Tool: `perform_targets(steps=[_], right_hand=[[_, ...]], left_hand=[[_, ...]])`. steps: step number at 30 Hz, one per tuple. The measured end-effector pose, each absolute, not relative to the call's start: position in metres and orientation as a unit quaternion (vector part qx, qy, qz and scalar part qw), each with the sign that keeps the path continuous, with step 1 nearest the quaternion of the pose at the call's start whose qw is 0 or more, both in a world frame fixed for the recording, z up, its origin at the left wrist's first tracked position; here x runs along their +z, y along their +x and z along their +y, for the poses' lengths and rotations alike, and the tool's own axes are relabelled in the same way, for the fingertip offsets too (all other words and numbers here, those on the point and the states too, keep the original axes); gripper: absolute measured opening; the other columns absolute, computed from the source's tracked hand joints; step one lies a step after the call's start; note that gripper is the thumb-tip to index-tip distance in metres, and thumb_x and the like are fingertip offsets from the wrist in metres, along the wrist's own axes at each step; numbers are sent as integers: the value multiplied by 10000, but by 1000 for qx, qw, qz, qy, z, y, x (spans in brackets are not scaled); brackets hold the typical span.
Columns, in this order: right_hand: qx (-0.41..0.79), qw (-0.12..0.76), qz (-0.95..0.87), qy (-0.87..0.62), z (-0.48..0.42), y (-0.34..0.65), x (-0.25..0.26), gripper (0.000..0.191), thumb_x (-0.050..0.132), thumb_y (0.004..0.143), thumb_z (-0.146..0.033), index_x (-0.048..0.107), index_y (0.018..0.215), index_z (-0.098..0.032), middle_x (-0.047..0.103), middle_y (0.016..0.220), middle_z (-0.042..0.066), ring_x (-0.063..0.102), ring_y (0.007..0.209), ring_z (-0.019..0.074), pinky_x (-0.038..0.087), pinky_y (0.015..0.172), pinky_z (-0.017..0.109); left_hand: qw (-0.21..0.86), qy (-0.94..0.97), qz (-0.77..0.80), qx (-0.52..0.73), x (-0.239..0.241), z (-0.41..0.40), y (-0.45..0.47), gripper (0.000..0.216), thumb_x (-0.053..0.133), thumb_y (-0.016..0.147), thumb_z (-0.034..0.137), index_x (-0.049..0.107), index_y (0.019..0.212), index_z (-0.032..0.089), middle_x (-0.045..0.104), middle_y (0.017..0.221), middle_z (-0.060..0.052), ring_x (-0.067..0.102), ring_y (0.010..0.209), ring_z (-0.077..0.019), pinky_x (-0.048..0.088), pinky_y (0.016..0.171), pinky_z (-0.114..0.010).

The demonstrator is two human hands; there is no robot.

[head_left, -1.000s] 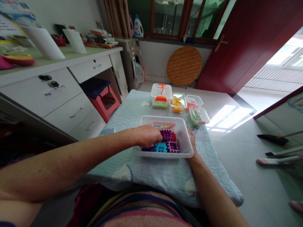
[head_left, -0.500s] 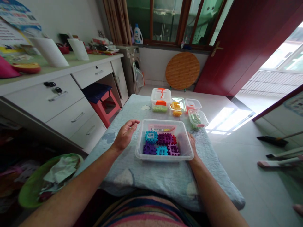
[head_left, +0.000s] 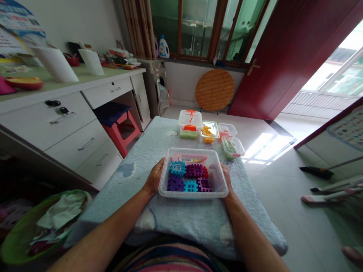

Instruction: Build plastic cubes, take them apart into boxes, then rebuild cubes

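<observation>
The clear bin lies between left grip and right grip, clasped at both sides.

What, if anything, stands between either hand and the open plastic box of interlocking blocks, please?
Nothing visible does: the left hand is at the left side of the open plastic box, the right hand at its right side. The orange-latched container stands beyond its far side.

A clear plastic box, open-topped and upright, sits on the pale blue cloth. Inside, toothed blocks lie in two rows: light blue, purple and red at the back; dark purple, light blue and paler purple nearer the front.
</observation>
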State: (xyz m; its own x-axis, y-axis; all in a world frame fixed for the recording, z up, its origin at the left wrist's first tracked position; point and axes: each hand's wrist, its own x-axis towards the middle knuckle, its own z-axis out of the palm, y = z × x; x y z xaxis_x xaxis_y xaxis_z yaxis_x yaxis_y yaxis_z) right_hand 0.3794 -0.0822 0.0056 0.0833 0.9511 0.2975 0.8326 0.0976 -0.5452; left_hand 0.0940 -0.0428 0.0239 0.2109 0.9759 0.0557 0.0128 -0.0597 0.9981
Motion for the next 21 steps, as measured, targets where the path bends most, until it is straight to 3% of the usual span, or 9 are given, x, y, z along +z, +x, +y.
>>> perform_targets(steps=[8,12,16,21], right_hand=[[198,421,-629,-623,-81,380,0,223,498,789,-342,659,698,-217,632,793,46,579,748,211,494,732,334],[270,485,-593,-584,-78,379,-5,254,575,786,-412,712,817,-200,662,824,49,609,770,225,512,726,348],[353,494,-544,-580,-78,373,-4,318,594,816,-438,722,991,-206,702,901,50,639,814,236,524,738,358],[367,495,-543,-571,-78,373,-8,296,626,815,-423,715,1022,-231,711,923,45,648,893,250,532,776,363]], left_hand=[[555,545,409,477,13,-39,93,519,677,774,506,657,1180,183,698,1211,-79,615,1174,-296,415,1100,-408],[563,519,388,513,6,-37,93,489,702,774,487,683,1169,200,688,1239,-75,616,1178,-291,412,1100,-390],[546,505,383,548,10,-40,92,457,671,824,461,645,1224,242,686,1240,-34,621,1167,-255,416,1090,-369],[544,506,379,551,18,-43,91,475,678,804,509,666,1175,212,703,1192,-40,614,1173,-270,445,1051,-355]])
